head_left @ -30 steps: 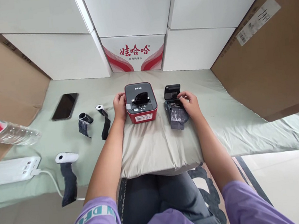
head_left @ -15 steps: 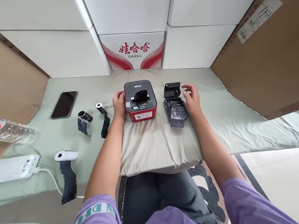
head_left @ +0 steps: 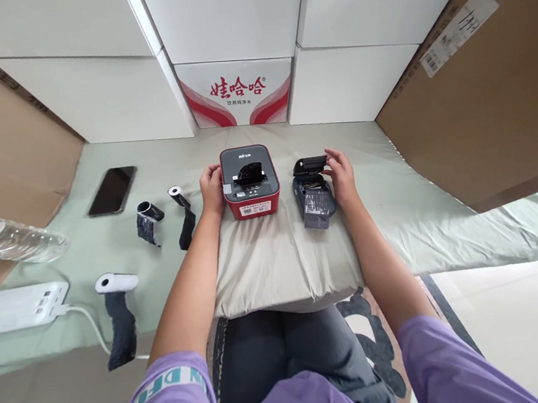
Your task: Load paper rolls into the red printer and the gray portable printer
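Note:
A red-and-black printer [head_left: 253,209] stands on the cloth-covered surface, a piece of black film sticking up from its top slot. My left hand [head_left: 211,191] rests against its left side, the fingers partly hidden behind the casing and not wrapped round it. To the right lies a small dark portable printer [head_left: 299,202] with its lid [head_left: 310,166] raised and tilted forward. A dark film-like strip [head_left: 316,209] hangs out over its front. My right hand [head_left: 342,175] has thumb and fingers at the lid's right edge.
Paper rolls with black tails lie left: an upper roll [head_left: 151,211], a small roll [head_left: 176,192] and a front roll [head_left: 117,282]. Beyond are a phone [head_left: 112,190], a water bottle [head_left: 23,239] and a power strip [head_left: 17,307]. White boxes [head_left: 227,17] and cardboard [head_left: 493,108] border the surface.
My right hand has closed in on the small printer's lid. That lid now leans further forward over the body. My left hand stays beside the red printer; the view shifts slightly.

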The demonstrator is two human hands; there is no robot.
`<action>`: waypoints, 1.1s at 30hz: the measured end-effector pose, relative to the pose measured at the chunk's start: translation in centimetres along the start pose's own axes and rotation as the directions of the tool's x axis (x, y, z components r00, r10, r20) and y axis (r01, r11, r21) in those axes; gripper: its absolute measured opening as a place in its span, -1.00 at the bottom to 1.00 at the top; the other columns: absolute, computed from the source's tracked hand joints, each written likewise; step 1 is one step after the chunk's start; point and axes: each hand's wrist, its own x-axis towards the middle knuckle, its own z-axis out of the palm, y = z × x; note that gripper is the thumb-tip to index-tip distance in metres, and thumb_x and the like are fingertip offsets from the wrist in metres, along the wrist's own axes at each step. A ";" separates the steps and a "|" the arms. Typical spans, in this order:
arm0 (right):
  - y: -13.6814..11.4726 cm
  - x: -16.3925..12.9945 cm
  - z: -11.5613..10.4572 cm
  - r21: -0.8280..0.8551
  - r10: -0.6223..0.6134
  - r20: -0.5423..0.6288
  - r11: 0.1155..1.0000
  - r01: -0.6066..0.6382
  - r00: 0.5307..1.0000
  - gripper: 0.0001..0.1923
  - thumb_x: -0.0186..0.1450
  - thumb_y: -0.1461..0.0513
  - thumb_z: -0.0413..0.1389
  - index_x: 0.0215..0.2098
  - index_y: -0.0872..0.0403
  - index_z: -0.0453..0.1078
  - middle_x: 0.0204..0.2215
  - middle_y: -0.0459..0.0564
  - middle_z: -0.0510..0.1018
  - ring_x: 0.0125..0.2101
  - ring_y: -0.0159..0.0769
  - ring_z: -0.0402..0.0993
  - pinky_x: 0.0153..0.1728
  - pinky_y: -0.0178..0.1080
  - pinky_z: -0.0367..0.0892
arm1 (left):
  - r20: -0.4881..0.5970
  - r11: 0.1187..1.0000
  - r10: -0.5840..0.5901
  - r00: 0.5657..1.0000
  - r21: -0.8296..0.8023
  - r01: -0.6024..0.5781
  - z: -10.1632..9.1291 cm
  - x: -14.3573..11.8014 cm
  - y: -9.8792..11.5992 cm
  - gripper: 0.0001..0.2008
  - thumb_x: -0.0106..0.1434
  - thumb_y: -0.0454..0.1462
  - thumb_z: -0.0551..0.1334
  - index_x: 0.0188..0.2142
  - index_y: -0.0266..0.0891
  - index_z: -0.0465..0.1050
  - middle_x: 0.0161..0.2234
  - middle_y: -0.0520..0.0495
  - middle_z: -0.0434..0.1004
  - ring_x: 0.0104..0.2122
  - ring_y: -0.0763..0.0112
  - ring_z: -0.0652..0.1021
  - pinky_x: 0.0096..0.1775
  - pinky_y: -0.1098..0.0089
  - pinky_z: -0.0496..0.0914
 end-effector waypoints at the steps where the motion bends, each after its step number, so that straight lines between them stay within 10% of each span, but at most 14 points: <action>1: -0.1 0.0 0.0 0.002 -0.008 0.004 1.000 0.008 1.000 -0.37 0.30 -0.27 0.06 0.15 -0.13 0.36 0.14 0.07 0.57 0.22 -0.04 0.47 0.18 0.02 0.45 | -0.002 1.000 0.006 1.000 0.001 -0.006 0.0 0.0 -0.1 -0.87 0.21 -0.21 0.35 -0.38 -0.19 0.48 -0.51 0.08 0.39 -0.50 0.47 0.38 -0.43 0.46 0.26; 19: -1.1 -0.9 -0.7 -0.113 0.051 0.244 0.993 -0.024 0.969 -0.57 0.17 0.07 0.27 0.01 -0.08 0.50 0.10 0.01 0.64 0.18 0.04 0.52 0.33 0.18 0.32 | 0.011 1.000 0.020 1.000 0.004 -0.020 -0.3 0.3 -0.6 -0.82 0.28 -0.17 0.38 -0.35 -0.19 0.46 -0.47 0.08 0.41 -0.48 0.46 0.41 -0.40 0.45 0.30; 33: -0.7 -0.9 -2.2 0.022 0.190 0.455 0.974 -0.225 0.870 -0.20 0.16 -0.01 0.40 0.33 -0.13 0.37 0.34 0.01 0.46 0.35 0.03 0.37 0.43 0.12 0.27 | -0.010 1.000 -0.012 1.000 -0.013 0.011 0.0 0.0 -0.3 -0.84 0.27 -0.19 0.38 -0.35 -0.19 0.47 -0.47 0.06 0.43 -0.48 0.45 0.42 -0.41 0.44 0.29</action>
